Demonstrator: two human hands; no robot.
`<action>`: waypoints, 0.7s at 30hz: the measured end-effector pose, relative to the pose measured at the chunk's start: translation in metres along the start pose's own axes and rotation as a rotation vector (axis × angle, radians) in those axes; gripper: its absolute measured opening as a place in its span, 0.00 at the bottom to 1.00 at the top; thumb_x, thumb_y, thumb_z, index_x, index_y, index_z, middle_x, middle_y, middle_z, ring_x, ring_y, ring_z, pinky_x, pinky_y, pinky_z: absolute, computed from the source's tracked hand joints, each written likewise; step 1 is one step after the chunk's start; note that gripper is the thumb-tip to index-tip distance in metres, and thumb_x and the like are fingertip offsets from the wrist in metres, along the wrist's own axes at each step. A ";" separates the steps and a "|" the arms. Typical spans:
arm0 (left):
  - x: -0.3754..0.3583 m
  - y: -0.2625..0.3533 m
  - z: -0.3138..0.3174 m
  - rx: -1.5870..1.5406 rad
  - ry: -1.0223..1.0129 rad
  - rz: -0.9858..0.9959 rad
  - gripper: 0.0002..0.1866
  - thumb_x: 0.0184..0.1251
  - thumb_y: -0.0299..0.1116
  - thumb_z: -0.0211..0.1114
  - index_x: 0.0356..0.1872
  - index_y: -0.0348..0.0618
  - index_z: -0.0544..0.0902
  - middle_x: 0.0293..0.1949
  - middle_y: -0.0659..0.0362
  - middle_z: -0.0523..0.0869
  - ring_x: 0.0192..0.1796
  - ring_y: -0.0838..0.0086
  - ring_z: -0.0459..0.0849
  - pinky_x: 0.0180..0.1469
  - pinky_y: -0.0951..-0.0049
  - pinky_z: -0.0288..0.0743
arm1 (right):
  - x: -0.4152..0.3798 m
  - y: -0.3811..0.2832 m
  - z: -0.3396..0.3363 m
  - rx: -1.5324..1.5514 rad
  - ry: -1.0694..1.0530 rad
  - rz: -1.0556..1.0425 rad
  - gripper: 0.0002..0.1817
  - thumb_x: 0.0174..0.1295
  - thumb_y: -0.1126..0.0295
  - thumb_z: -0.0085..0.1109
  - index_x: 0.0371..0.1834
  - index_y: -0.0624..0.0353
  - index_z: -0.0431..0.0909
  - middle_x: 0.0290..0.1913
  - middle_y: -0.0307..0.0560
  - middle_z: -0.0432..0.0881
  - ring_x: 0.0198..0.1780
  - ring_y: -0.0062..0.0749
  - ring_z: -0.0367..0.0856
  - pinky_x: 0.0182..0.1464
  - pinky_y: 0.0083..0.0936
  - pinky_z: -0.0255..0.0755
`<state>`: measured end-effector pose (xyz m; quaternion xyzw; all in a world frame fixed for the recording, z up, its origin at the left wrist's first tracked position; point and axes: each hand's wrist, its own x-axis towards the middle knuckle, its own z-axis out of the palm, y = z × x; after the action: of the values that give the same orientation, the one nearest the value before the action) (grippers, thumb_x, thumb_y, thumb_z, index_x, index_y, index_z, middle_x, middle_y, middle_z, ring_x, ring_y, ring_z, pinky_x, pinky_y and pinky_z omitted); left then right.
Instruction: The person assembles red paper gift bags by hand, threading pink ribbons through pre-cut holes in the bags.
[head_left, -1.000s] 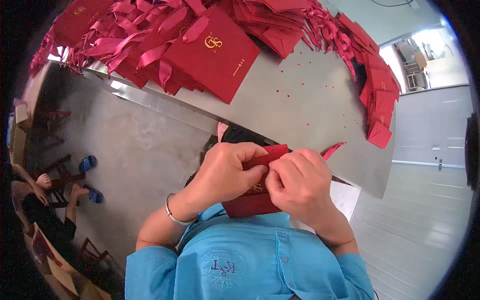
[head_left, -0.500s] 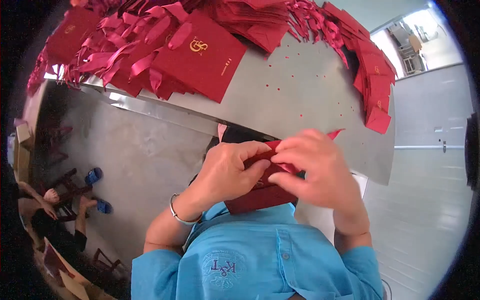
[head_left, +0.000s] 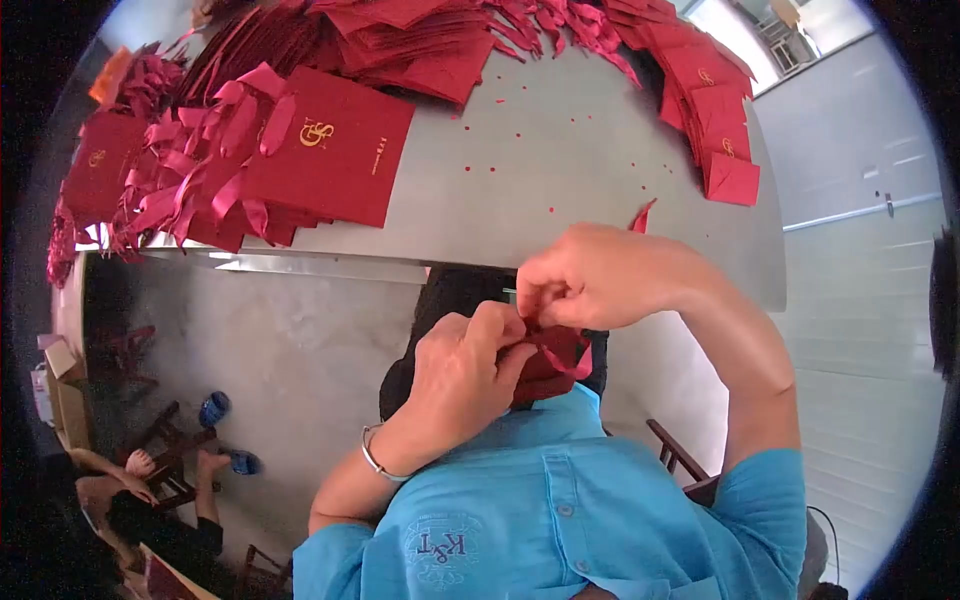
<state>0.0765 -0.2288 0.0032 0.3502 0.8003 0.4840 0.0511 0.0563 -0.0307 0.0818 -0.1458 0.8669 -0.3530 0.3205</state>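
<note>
A dark red paper gift bag [head_left: 545, 388] sits at my lap, mostly covered by my hands. My left hand [head_left: 462, 365] is closed, pinching the bag's upper edge between thumb and fingers. Just above and to the right, my right hand [head_left: 605, 280] has its fingers curled in a pinch at the same edge, where the ribbon goes into the bag. A loop of pink-red ribbon [head_left: 575, 365] hangs below those fingers. Both fingertips nearly meet; the exact spot they grip is hidden.
On the grey table [head_left: 560, 130] lie stacked red bags with ribbon handles [head_left: 330, 145], more red bags [head_left: 715, 125] at right, and small red scraps. A ribbon tip [head_left: 643, 216] shows behind my right wrist. Another person [head_left: 150, 515] sits at lower left.
My right hand has moved up and left, its wrist now bent over the bag. The bag is lower and more hidden, and a ribbon loop now hangs in view. The head view has shifted.
</note>
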 end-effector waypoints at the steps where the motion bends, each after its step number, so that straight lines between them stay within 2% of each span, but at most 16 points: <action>1: -0.001 0.000 0.000 0.024 -0.007 0.017 0.14 0.51 0.28 0.72 0.35 0.43 0.74 0.27 0.57 0.84 0.29 0.58 0.81 0.30 0.61 0.74 | 0.000 0.000 0.001 0.008 -0.052 0.015 0.08 0.55 0.74 0.55 0.38 0.61 0.79 0.23 0.44 0.82 0.24 0.27 0.77 0.28 0.25 0.70; 3: 0.000 0.000 0.001 0.049 -0.017 0.035 0.15 0.50 0.28 0.73 0.34 0.42 0.74 0.29 0.56 0.84 0.30 0.57 0.82 0.32 0.60 0.74 | 0.000 -0.001 0.002 0.041 -0.076 0.056 0.09 0.54 0.74 0.55 0.38 0.61 0.79 0.24 0.45 0.83 0.25 0.26 0.79 0.29 0.24 0.70; 5: 0.002 -0.002 0.003 0.048 0.063 0.192 0.12 0.52 0.27 0.70 0.33 0.44 0.74 0.24 0.59 0.82 0.26 0.63 0.79 0.30 0.66 0.72 | 0.001 -0.002 0.003 0.073 -0.098 0.093 0.10 0.54 0.74 0.56 0.39 0.62 0.79 0.25 0.45 0.84 0.26 0.25 0.80 0.29 0.24 0.71; 10: 0.007 0.002 -0.004 0.090 0.045 0.336 0.11 0.51 0.25 0.70 0.31 0.45 0.75 0.23 0.60 0.82 0.26 0.65 0.80 0.31 0.67 0.71 | 0.002 0.000 -0.002 0.367 -0.151 0.242 0.11 0.51 0.76 0.62 0.39 0.64 0.78 0.27 0.40 0.85 0.27 0.21 0.79 0.30 0.22 0.71; 14: 0.010 0.007 -0.008 0.044 -0.021 0.421 0.10 0.49 0.24 0.70 0.31 0.46 0.78 0.24 0.60 0.82 0.26 0.66 0.81 0.32 0.67 0.72 | 0.002 0.006 -0.005 0.514 -0.214 0.265 0.13 0.49 0.76 0.64 0.39 0.66 0.77 0.29 0.41 0.85 0.27 0.21 0.79 0.31 0.21 0.71; 17: 0.011 0.013 -0.010 0.058 -0.055 0.412 0.10 0.49 0.24 0.71 0.31 0.46 0.79 0.24 0.60 0.82 0.27 0.65 0.81 0.32 0.67 0.72 | 0.000 0.011 -0.001 0.430 -0.266 0.269 0.14 0.47 0.77 0.64 0.39 0.66 0.77 0.30 0.42 0.85 0.27 0.21 0.79 0.31 0.21 0.71; 18: 0.012 0.012 -0.010 0.058 -0.068 0.417 0.10 0.49 0.24 0.71 0.31 0.46 0.79 0.24 0.60 0.82 0.27 0.65 0.81 0.32 0.67 0.72 | 0.000 0.013 0.004 0.455 -0.203 0.255 0.14 0.47 0.77 0.63 0.38 0.66 0.77 0.29 0.43 0.84 0.27 0.21 0.79 0.31 0.21 0.71; 20: 0.013 0.011 -0.012 -0.017 -0.097 0.256 0.10 0.48 0.25 0.72 0.31 0.46 0.79 0.23 0.60 0.82 0.27 0.65 0.81 0.32 0.67 0.73 | -0.003 0.013 0.010 0.478 -0.136 0.244 0.14 0.47 0.77 0.63 0.38 0.67 0.76 0.29 0.43 0.84 0.26 0.21 0.79 0.31 0.21 0.70; 21: 0.014 0.008 -0.012 -0.018 -0.096 0.259 0.10 0.48 0.25 0.72 0.31 0.46 0.79 0.23 0.60 0.82 0.27 0.65 0.81 0.32 0.67 0.73 | -0.005 0.012 0.011 0.492 -0.044 0.243 0.13 0.47 0.78 0.63 0.38 0.67 0.76 0.28 0.43 0.83 0.26 0.21 0.78 0.30 0.20 0.70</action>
<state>0.0656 -0.2266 0.0196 0.4730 0.7406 0.4763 0.0295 0.0676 -0.0257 0.0698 0.0339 0.7590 -0.5089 0.4048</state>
